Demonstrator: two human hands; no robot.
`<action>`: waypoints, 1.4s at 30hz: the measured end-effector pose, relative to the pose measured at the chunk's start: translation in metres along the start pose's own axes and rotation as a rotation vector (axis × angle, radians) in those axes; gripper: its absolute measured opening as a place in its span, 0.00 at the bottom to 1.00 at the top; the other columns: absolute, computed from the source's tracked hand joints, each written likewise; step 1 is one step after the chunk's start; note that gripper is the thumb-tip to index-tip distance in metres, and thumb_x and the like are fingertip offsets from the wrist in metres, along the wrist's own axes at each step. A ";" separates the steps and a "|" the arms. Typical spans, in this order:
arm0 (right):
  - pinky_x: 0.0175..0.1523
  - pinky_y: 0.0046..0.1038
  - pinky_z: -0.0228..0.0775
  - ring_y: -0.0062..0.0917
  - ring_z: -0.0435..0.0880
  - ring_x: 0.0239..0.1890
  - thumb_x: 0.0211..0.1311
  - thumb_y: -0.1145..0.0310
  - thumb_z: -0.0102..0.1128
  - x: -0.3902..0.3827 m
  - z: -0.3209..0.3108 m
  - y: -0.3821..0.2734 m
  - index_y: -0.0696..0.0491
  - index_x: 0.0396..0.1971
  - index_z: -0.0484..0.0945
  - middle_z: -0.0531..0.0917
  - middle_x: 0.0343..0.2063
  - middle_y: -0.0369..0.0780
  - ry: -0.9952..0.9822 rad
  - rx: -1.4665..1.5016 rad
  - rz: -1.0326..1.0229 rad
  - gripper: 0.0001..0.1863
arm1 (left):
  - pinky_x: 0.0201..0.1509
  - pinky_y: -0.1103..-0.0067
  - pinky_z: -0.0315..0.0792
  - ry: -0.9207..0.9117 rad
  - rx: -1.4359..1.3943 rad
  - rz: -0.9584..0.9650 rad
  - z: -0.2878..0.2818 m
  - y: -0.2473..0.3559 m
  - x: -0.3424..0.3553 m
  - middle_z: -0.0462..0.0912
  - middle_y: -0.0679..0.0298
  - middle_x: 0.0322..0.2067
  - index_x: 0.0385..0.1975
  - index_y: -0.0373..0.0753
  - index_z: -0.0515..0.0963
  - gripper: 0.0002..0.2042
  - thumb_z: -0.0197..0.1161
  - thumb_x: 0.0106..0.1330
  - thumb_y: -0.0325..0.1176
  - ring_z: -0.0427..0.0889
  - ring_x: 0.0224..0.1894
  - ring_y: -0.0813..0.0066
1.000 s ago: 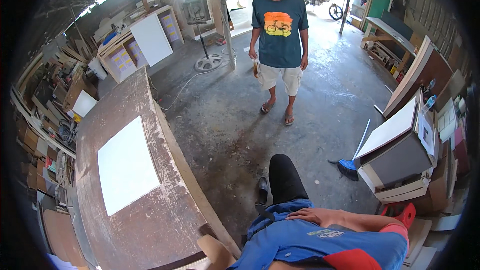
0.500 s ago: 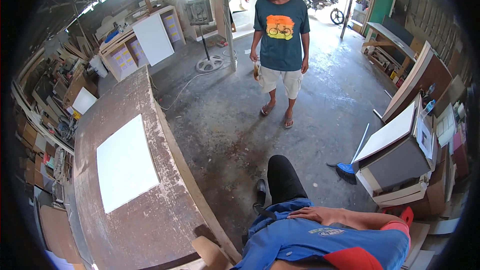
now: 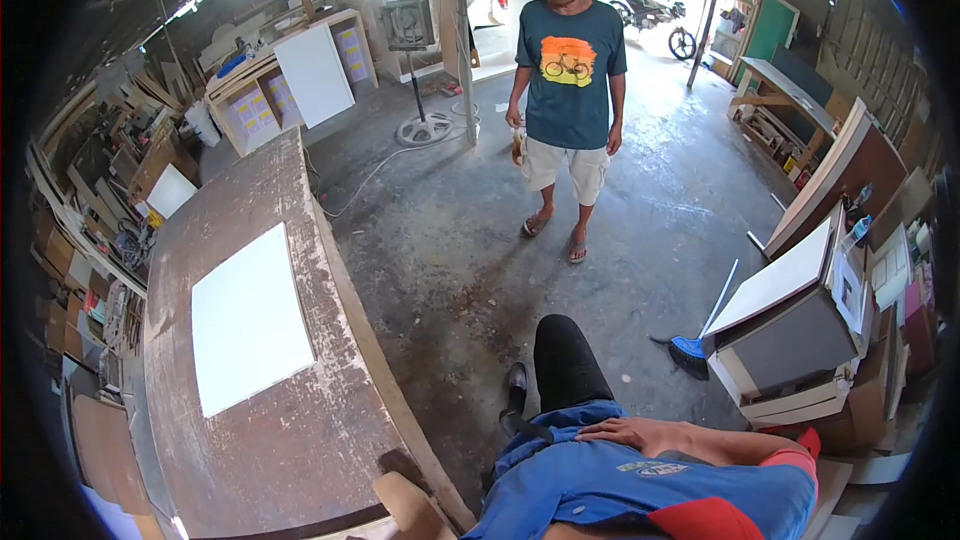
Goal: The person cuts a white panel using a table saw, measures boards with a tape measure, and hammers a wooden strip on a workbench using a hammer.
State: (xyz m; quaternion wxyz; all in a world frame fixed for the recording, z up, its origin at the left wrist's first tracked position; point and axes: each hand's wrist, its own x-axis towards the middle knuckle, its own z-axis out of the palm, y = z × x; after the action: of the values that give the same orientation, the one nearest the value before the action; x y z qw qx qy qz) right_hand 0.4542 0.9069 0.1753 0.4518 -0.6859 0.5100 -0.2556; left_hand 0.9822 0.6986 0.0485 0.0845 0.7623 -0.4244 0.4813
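My right hand [image 3: 622,430] rests on the front of my blue shirt [image 3: 640,480] at the waist, fingers stretched out flat and holding nothing. My left hand is out of sight. To my left stands a worn brown workbench [image 3: 250,450], its surface scuffed, with a white rectangular panel [image 3: 250,320] lying flat on it. By the bench's near end, at the lower edge, shows a tan piece [image 3: 408,505] that I cannot make out well.
Ahead, a person [image 3: 570,70] in a dark printed T-shirt stands facing me. A blue broom [image 3: 690,350] leans by a grey cabinet [image 3: 790,340] on the right. Beyond the bench are a pedestal fan [image 3: 408,25] and an open-fronted cabinet [image 3: 250,110]; a cable [image 3: 370,180] crosses the floor.
The view has shifted slightly, so the bench and the person sit a little differently in it. My right hand stays on my shirt.
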 end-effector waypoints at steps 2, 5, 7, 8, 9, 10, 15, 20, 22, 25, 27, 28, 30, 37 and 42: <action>0.72 0.40 0.48 0.40 0.58 0.69 0.43 0.48 0.63 -0.003 -0.001 0.002 0.53 0.70 0.50 0.58 0.69 0.45 -0.003 -0.002 0.004 0.53 | 0.39 0.54 0.65 -0.030 -0.002 -0.017 -0.005 0.002 0.001 0.72 0.52 0.33 0.31 0.36 0.75 0.15 0.50 0.63 0.43 0.71 0.37 0.50; 0.72 0.40 0.48 0.40 0.58 0.69 0.43 0.48 0.63 -0.007 -0.005 -0.006 0.54 0.70 0.50 0.58 0.69 0.44 0.005 -0.013 0.031 0.54 | 0.40 0.54 0.65 -0.044 -0.010 -0.023 0.001 0.005 -0.002 0.72 0.53 0.33 0.31 0.36 0.75 0.16 0.50 0.63 0.44 0.70 0.37 0.50; 0.71 0.39 0.48 0.41 0.58 0.69 0.43 0.47 0.63 -0.009 -0.006 -0.010 0.54 0.70 0.50 0.58 0.69 0.44 0.008 -0.013 0.035 0.54 | 0.40 0.54 0.65 -0.055 -0.022 -0.029 0.007 0.009 -0.004 0.72 0.53 0.34 0.32 0.36 0.75 0.16 0.50 0.63 0.44 0.70 0.38 0.50; 0.71 0.39 0.48 0.41 0.58 0.69 0.43 0.47 0.63 -0.010 -0.007 -0.011 0.54 0.70 0.50 0.58 0.69 0.44 0.008 -0.010 0.038 0.54 | 0.40 0.54 0.65 -0.062 -0.027 -0.032 0.010 0.010 -0.004 0.72 0.53 0.34 0.32 0.36 0.75 0.16 0.49 0.63 0.44 0.70 0.38 0.50; 0.71 0.39 0.48 0.41 0.58 0.69 0.43 0.47 0.63 -0.012 -0.007 -0.010 0.54 0.70 0.50 0.58 0.69 0.44 0.009 -0.012 0.042 0.54 | 0.40 0.54 0.65 -0.069 -0.034 -0.034 0.013 0.012 -0.005 0.72 0.53 0.34 0.32 0.37 0.75 0.16 0.49 0.63 0.44 0.70 0.38 0.51; 0.72 0.39 0.48 0.40 0.58 0.69 0.43 0.48 0.63 -0.012 -0.006 -0.008 0.53 0.70 0.50 0.58 0.69 0.44 0.013 -0.013 0.032 0.54 | 0.40 0.54 0.65 -0.075 -0.030 -0.042 0.013 0.010 -0.007 0.72 0.53 0.34 0.32 0.37 0.74 0.16 0.49 0.63 0.44 0.70 0.38 0.51; 0.72 0.39 0.47 0.40 0.58 0.69 0.45 0.51 0.62 -0.014 -0.005 -0.009 0.53 0.70 0.51 0.58 0.69 0.44 0.024 -0.007 0.047 0.51 | 0.41 0.54 0.65 -0.099 -0.041 -0.066 0.011 0.005 -0.007 0.71 0.54 0.35 0.33 0.37 0.74 0.16 0.49 0.64 0.45 0.70 0.39 0.51; 0.73 0.39 0.47 0.40 0.58 0.69 0.48 0.56 0.60 -0.019 -0.004 -0.010 0.54 0.70 0.51 0.58 0.69 0.44 0.057 -0.005 0.070 0.48 | 0.42 0.54 0.64 -0.114 -0.076 -0.068 0.015 0.012 -0.006 0.71 0.54 0.36 0.34 0.38 0.74 0.16 0.48 0.64 0.46 0.70 0.40 0.52; 0.73 0.39 0.47 0.40 0.58 0.69 0.48 0.55 0.60 -0.018 -0.006 -0.013 0.54 0.70 0.51 0.58 0.69 0.44 0.054 0.002 0.069 0.48 | 0.42 0.54 0.64 -0.121 -0.076 -0.073 0.017 0.010 -0.009 0.71 0.55 0.36 0.35 0.38 0.73 0.16 0.48 0.64 0.46 0.70 0.40 0.52; 0.73 0.39 0.47 0.39 0.57 0.70 0.49 0.55 0.60 -0.016 -0.008 -0.011 0.54 0.70 0.51 0.58 0.69 0.44 0.035 0.001 0.048 0.48 | 0.43 0.54 0.64 -0.135 -0.062 -0.087 0.018 0.001 -0.015 0.71 0.55 0.37 0.35 0.39 0.73 0.16 0.48 0.64 0.47 0.69 0.41 0.52; 0.73 0.39 0.47 0.39 0.57 0.70 0.49 0.54 0.60 -0.019 -0.006 -0.009 0.54 0.70 0.51 0.57 0.69 0.44 0.052 -0.006 0.051 0.48 | 0.43 0.54 0.64 -0.141 -0.084 -0.077 0.021 0.014 -0.013 0.71 0.55 0.37 0.36 0.39 0.73 0.16 0.48 0.64 0.47 0.69 0.41 0.52; 0.73 0.39 0.47 0.39 0.57 0.70 0.50 0.54 0.60 -0.018 -0.006 -0.008 0.55 0.70 0.51 0.57 0.69 0.44 0.057 0.002 0.036 0.48 | 0.43 0.54 0.64 -0.147 -0.080 -0.082 0.022 0.012 -0.014 0.71 0.55 0.38 0.36 0.39 0.73 0.16 0.48 0.64 0.47 0.69 0.41 0.52; 0.73 0.39 0.47 0.39 0.57 0.70 0.50 0.53 0.59 -0.017 -0.005 -0.006 0.55 0.70 0.51 0.57 0.70 0.44 0.056 0.013 0.019 0.48 | 0.43 0.54 0.64 -0.159 -0.071 -0.092 0.023 0.008 -0.017 0.71 0.56 0.38 0.36 0.40 0.73 0.17 0.47 0.64 0.47 0.69 0.42 0.53; 0.73 0.39 0.46 0.39 0.57 0.70 0.48 0.53 0.60 -0.013 -0.007 -0.005 0.55 0.70 0.51 0.57 0.69 0.44 0.039 0.010 0.041 0.49 | 0.44 0.54 0.64 -0.191 -0.058 -0.118 0.028 -0.001 -0.023 0.70 0.56 0.39 0.38 0.41 0.72 0.17 0.47 0.64 0.48 0.69 0.43 0.53; 0.72 0.39 0.47 0.39 0.57 0.70 0.47 0.54 0.62 -0.012 -0.009 -0.003 0.55 0.70 0.51 0.57 0.69 0.44 0.026 -0.002 0.036 0.49 | 0.45 0.54 0.63 -0.204 -0.064 -0.122 0.033 0.005 -0.023 0.70 0.57 0.40 0.39 0.41 0.72 0.17 0.46 0.65 0.49 0.69 0.44 0.54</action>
State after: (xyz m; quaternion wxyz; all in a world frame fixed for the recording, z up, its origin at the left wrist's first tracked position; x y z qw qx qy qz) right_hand 0.4445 0.9150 0.1835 0.4490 -0.6735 0.5284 -0.2561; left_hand 0.9964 0.6911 0.0114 0.0945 0.8286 -0.3988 0.3813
